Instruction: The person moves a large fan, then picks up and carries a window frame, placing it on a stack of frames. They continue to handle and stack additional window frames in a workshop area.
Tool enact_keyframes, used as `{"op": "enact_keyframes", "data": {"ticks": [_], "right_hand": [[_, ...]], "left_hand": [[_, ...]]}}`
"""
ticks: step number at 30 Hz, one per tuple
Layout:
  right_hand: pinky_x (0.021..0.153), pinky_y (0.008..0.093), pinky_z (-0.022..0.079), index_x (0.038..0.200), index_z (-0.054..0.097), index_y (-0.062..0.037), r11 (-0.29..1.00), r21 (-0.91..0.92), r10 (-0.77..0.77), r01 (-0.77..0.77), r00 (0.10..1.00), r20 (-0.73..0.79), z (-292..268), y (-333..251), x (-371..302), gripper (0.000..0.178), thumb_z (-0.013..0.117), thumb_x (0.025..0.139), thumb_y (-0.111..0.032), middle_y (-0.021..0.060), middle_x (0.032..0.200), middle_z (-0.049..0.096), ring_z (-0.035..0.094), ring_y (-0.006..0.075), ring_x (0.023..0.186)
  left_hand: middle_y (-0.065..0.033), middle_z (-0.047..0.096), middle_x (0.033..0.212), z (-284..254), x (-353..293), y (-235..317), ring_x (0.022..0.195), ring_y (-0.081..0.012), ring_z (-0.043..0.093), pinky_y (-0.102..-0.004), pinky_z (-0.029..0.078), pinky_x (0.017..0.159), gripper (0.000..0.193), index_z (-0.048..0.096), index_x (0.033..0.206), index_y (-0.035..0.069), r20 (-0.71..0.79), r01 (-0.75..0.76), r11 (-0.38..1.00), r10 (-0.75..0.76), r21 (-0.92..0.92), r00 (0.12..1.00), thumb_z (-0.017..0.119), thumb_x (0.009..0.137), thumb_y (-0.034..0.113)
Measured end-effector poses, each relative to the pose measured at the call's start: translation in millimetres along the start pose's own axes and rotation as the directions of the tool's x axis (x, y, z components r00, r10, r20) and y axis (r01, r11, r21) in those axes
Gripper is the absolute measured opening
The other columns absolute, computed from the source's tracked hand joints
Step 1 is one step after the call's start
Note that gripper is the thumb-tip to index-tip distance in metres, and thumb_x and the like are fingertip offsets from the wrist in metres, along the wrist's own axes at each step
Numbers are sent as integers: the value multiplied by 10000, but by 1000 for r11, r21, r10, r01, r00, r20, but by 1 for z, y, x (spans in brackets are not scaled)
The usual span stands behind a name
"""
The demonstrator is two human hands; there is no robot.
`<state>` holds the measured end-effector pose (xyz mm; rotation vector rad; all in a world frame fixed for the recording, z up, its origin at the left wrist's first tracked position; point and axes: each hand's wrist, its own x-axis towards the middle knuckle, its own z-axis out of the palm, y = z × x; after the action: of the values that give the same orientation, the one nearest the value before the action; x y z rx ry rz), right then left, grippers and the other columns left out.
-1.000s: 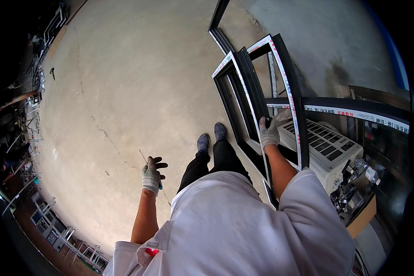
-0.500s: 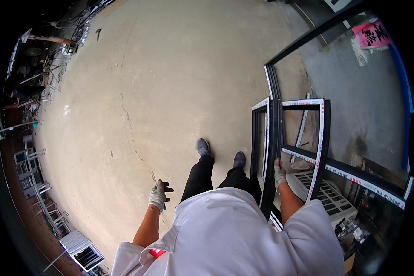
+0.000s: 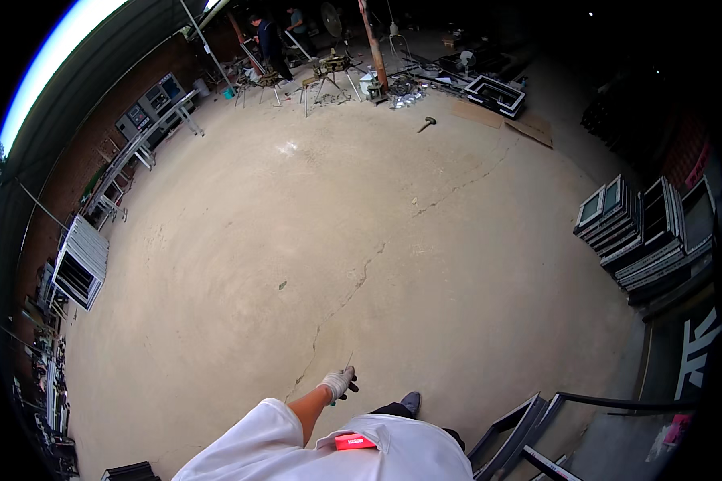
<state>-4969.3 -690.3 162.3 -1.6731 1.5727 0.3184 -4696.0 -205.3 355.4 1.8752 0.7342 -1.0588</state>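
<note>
My left hand (image 3: 342, 384), in a pale work glove with dark fingers, is held out in front of my body above the concrete floor. It is closed on a thin, pointed tool (image 3: 350, 358) whose narrow shaft sticks up past the fingers. A bit of teal shows under the hand; the tool's exact kind is too small to make out. My right hand is out of view. At the lower right stand dark window frames (image 3: 515, 429) with pale strips along their edges, beside my body.
Stacked window frames (image 3: 646, 232) stand at the right. A hammer (image 3: 427, 124) lies on the cracked concrete floor (image 3: 297, 232). A white slatted stack (image 3: 83, 260) and a long metal rack (image 3: 140, 152) are at the left. Two people (image 3: 271, 46) are at the far end, near work stands.
My view has swung up and to the left, across the workshop. The right hand, earlier on a dark window frame, has left the view. My left hand keeps the thin tool.
</note>
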Motion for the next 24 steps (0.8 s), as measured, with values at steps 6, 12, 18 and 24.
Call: {"op": "enact_keyframes", "data": {"ticks": [6,12,18,24], "right_hand": [[1068,386,366,1363,479,7,944,-19,-315,329,917,243,67,-298,-53,988,460,789,-796,162,1359,527,489,305,1248],[1070,383,363,1370,469,9,867,-59,-424,495,794,436,160,-490,-77,984,461,795,-790,159,1365,520,486,300,1250],[1071,379,360,1376,460,10,791,-153,-429,592,715,552,259,-656,-76,980,461,801,-783,157,1372,514,482,295,1253],[1073,376,357,1382,450,12,631,-196,-465,751,568,679,374,-824,-129,977,461,807,-777,154,1378,507,478,290,1255]], "left_hand": [[-17,726,960,-66,44,85,720,-229,608,-471,461,600,553,602,1180,145,-33,-4,979,-3,-205,999,300,940,542],[-64,731,887,-99,119,62,676,-198,573,-327,507,609,545,620,1114,69,-63,46,915,-78,-401,995,312,973,497],[-57,730,851,-153,171,70,670,-206,568,-343,494,587,548,638,1129,96,-71,252,789,-349,-560,935,338,947,517],[-79,725,852,-264,172,185,677,-211,595,-363,508,602,586,635,1154,71,-212,33,732,-240,-680,947,326,952,526]]}}
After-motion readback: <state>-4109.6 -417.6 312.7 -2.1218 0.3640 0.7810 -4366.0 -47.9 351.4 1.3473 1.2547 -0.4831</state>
